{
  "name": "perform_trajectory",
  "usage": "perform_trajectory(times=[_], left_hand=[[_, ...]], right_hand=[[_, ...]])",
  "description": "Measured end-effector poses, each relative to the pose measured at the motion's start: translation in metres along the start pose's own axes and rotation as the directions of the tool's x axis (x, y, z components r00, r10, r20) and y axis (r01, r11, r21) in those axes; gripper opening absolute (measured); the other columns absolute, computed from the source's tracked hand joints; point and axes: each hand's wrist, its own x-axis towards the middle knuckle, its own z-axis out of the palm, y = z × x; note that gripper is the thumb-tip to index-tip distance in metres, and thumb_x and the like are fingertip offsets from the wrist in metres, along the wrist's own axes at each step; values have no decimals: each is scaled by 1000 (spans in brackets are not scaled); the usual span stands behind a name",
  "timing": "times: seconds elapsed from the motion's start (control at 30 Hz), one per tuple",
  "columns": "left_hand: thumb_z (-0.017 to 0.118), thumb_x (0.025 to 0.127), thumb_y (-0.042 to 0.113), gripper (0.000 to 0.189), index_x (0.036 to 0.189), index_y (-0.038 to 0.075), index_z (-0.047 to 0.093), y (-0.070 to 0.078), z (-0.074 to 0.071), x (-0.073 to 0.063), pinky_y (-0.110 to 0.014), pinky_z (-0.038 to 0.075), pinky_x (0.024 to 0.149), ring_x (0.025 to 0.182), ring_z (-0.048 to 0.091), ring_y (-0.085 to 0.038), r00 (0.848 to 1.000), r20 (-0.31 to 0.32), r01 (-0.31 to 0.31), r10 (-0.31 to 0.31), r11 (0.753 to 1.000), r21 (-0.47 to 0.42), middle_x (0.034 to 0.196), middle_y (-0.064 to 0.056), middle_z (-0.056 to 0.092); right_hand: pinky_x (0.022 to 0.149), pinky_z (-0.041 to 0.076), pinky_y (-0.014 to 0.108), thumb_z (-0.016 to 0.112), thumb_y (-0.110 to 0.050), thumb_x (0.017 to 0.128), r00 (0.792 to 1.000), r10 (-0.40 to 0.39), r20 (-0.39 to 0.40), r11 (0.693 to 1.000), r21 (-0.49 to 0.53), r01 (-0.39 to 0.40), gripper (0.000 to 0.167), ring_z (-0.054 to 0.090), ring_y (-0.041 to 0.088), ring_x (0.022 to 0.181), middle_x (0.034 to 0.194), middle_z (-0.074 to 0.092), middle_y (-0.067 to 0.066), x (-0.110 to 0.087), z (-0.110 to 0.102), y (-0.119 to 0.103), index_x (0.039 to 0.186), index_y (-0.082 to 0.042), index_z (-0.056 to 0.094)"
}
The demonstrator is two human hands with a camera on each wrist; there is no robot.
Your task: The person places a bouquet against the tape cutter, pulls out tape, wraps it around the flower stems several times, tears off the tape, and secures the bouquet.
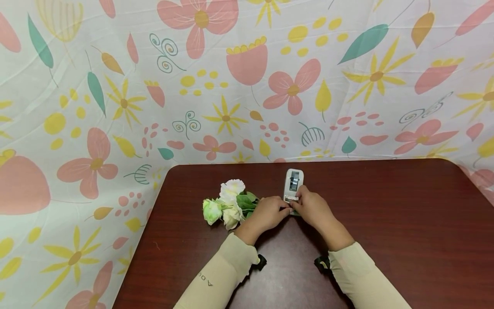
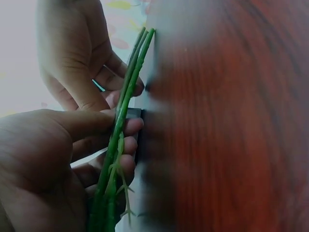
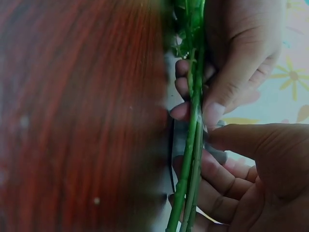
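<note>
A bunch of artificial flowers, with white and pale green blooms (image 1: 230,205), lies left of my hands in the head view. My left hand (image 1: 271,212) grips its green stems (image 2: 126,96) between thumb and curled fingers. Beside it my right hand (image 1: 313,209) has its fingers behind the stems and its thumb close against them. A shiny bit of clear tape (image 3: 199,116) shows on the stems, and the right thumb and finger seem to pinch its end. Just beyond the hands lies a white tape dispenser (image 1: 287,182), its front partly hidden by the fingers.
The dark red-brown wooden table (image 1: 405,223) stretches around the hands. A flower-print cloth (image 1: 247,120) hangs behind its back edge and along the left side. Black wrist straps (image 1: 259,262) sit at both sleeve cuffs.
</note>
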Motion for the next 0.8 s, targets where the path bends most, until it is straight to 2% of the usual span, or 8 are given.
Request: perform_trajectory(times=[0.17, 0.33, 0.53, 0.63, 0.8], left_hand=[[58, 103, 35, 25, 94, 24, 79, 1, -4, -2, -33, 42, 82, 85, 63, -9, 1000, 7, 10, -10, 1000, -18, 89, 6, 66], [60, 102, 36, 28, 85, 23, 78, 0, -7, -3, -31, 40, 77, 83, 62, -9, 1000, -4, -5, 5, 1000, -19, 86, 6, 65], [59, 103, 37, 28, 87, 23, 78, 2, -14, -7, -31, 42, 78, 82, 61, -8, 1000, 9, -10, 10, 999, -33, 84, 8, 63], [59, 103, 37, 26, 93, 23, 79, 5, -20, -9, -32, 44, 81, 82, 61, -8, 1000, 12, -6, 6, 999, -35, 85, 8, 63], [58, 103, 38, 26, 101, 24, 80, 9, -30, -13, -30, 42, 80, 78, 59, -6, 1000, -7, -14, 14, 1000, -26, 86, 8, 63]], right_hand=[[59, 46, 34, 67, -20, 97, 999, 32, 40, 999, 15, -32, 24, 61, 17, 64, 80, 69, 9, 1, -4, -1, 104, 0, 55], [61, 46, 34, 61, -30, 100, 994, 73, 87, 997, 19, -75, 33, 61, 19, 68, 85, 69, 10, 0, -11, -3, 109, 1, 56], [58, 40, 31, 56, -38, 102, 982, 105, 156, 993, 36, -112, 35, 52, 18, 62, 70, 56, 5, -6, -25, -5, 94, -4, 55], [59, 42, 31, 55, -40, 103, 972, 72, 224, 993, 81, -92, 36, 53, 17, 62, 69, 57, 3, -9, -32, -6, 89, -8, 60], [69, 52, 33, 52, -42, 105, 933, -42, 356, 976, 213, -37, 38, 66, 16, 74, 84, 71, 3, -9, -39, -5, 103, -10, 71]])
